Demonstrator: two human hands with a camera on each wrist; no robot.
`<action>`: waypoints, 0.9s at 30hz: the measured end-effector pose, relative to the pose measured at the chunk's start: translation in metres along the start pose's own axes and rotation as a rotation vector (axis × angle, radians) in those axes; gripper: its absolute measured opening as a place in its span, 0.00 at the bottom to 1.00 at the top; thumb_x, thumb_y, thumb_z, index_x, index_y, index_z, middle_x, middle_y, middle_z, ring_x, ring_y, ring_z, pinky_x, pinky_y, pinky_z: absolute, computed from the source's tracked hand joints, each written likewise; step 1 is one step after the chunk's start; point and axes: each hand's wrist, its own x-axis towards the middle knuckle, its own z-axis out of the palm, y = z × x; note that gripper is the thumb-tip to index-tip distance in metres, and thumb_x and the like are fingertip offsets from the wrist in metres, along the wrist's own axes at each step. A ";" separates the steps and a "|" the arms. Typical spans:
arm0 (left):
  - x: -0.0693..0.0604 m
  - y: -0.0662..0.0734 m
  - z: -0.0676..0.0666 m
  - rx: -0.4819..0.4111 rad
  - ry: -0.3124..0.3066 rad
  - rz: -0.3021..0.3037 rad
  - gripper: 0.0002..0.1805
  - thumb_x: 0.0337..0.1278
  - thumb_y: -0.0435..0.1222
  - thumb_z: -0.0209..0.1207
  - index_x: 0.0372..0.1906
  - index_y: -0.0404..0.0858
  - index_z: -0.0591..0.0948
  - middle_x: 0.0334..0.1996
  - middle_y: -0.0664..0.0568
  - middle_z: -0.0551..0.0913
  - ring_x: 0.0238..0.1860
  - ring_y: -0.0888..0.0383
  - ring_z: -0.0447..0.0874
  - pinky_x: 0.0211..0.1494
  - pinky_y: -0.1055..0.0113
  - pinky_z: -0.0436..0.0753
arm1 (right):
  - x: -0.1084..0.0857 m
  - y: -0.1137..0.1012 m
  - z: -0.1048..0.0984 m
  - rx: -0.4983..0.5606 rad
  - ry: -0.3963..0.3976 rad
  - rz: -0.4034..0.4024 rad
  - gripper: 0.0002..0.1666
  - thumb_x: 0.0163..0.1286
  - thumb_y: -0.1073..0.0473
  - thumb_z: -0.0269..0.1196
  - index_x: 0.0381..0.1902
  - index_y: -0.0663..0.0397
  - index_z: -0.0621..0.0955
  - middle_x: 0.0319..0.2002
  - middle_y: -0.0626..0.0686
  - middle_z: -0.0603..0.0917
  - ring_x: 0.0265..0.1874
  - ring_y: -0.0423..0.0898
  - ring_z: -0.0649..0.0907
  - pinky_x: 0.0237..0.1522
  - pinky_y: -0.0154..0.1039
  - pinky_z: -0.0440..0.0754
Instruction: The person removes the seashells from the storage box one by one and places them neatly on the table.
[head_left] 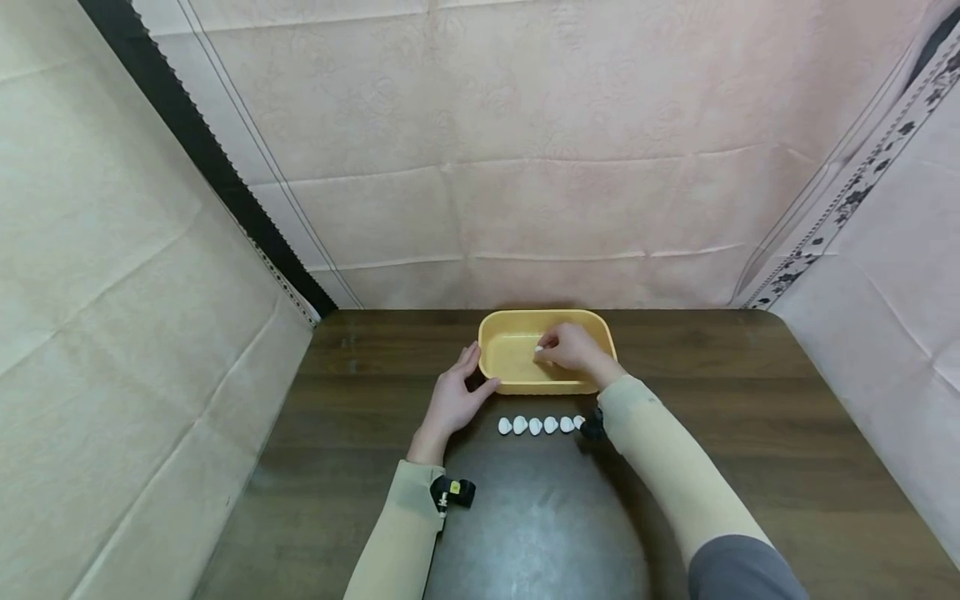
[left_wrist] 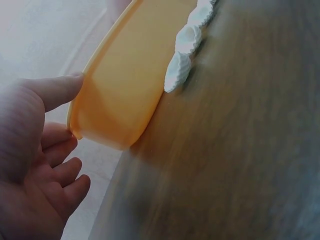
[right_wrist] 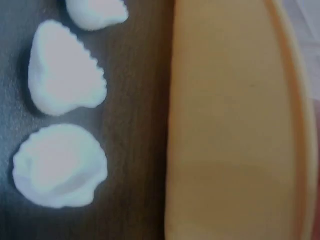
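A yellow rectangular plastic tub (head_left: 517, 387) stands on the table. My left hand (head_left: 454, 400) is at its left front corner, thumb and fingers spread and touching the rim. In the left wrist view the thumb (left_wrist: 62, 90) lies against the tub wall (left_wrist: 120, 80), with the other fingers loosely bent below. Inside the tub, my right hand (head_left: 573, 347) pinches a small white seashell (head_left: 538, 349) between thumb and fingertips. In front of the tub runs a row of several white seashells (head_left: 535, 427), ridged at their edges; the right wrist view shows one shell (right_wrist: 60, 166) closely.
The brown wooden table (head_left: 360, 450) has a dark grey area (head_left: 540, 517) at its near middle. Pale cloth (head_left: 540, 167) hangs behind the table and along both sides. The right wrist camera (head_left: 592, 425) partly covers the rightmost shell in the row.
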 end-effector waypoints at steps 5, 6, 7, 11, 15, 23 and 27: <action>0.000 0.000 0.000 -0.003 -0.002 0.005 0.42 0.73 0.46 0.68 0.83 0.37 0.64 0.84 0.47 0.62 0.84 0.52 0.54 0.83 0.51 0.59 | -0.015 -0.002 -0.005 0.060 0.050 -0.044 0.09 0.71 0.55 0.74 0.42 0.55 0.92 0.35 0.48 0.89 0.35 0.46 0.82 0.40 0.41 0.81; 0.000 0.000 -0.001 -0.005 -0.001 0.009 0.42 0.73 0.46 0.68 0.82 0.37 0.64 0.83 0.47 0.62 0.84 0.52 0.54 0.83 0.51 0.59 | -0.018 -0.001 -0.006 0.063 0.063 -0.054 0.09 0.71 0.55 0.74 0.42 0.54 0.92 0.35 0.48 0.90 0.35 0.46 0.83 0.41 0.41 0.81; 0.000 0.000 -0.001 -0.009 0.000 0.013 0.42 0.73 0.46 0.68 0.82 0.36 0.65 0.83 0.46 0.62 0.84 0.52 0.54 0.83 0.51 0.59 | -0.021 -0.001 -0.007 0.071 0.075 -0.062 0.09 0.71 0.54 0.74 0.42 0.54 0.92 0.36 0.48 0.90 0.36 0.45 0.83 0.41 0.41 0.81; -0.001 0.001 -0.002 -0.015 0.004 0.027 0.41 0.73 0.44 0.69 0.82 0.34 0.65 0.83 0.46 0.63 0.84 0.51 0.54 0.83 0.51 0.59 | -0.037 0.002 -0.014 0.109 0.122 -0.069 0.12 0.70 0.52 0.75 0.45 0.52 0.93 0.38 0.48 0.91 0.38 0.46 0.85 0.43 0.41 0.83; -0.001 0.001 -0.002 -0.018 0.005 0.026 0.42 0.73 0.45 0.69 0.82 0.35 0.65 0.83 0.47 0.62 0.84 0.51 0.54 0.83 0.50 0.59 | -0.057 0.004 -0.021 0.158 0.172 -0.042 0.14 0.70 0.50 0.76 0.48 0.51 0.93 0.40 0.48 0.92 0.41 0.47 0.86 0.44 0.40 0.84; -0.001 0.002 -0.002 -0.019 0.002 0.008 0.42 0.73 0.45 0.69 0.82 0.37 0.65 0.84 0.49 0.62 0.84 0.53 0.54 0.83 0.52 0.59 | -0.097 0.009 -0.030 0.306 0.229 0.003 0.20 0.72 0.52 0.75 0.56 0.57 0.90 0.46 0.54 0.92 0.46 0.49 0.87 0.44 0.33 0.84; -0.001 0.002 -0.002 -0.016 0.004 0.004 0.42 0.73 0.46 0.69 0.82 0.37 0.65 0.83 0.51 0.61 0.84 0.53 0.54 0.83 0.53 0.59 | -0.115 0.016 -0.029 0.393 0.241 0.041 0.22 0.73 0.52 0.74 0.58 0.59 0.89 0.50 0.57 0.91 0.47 0.48 0.87 0.46 0.30 0.85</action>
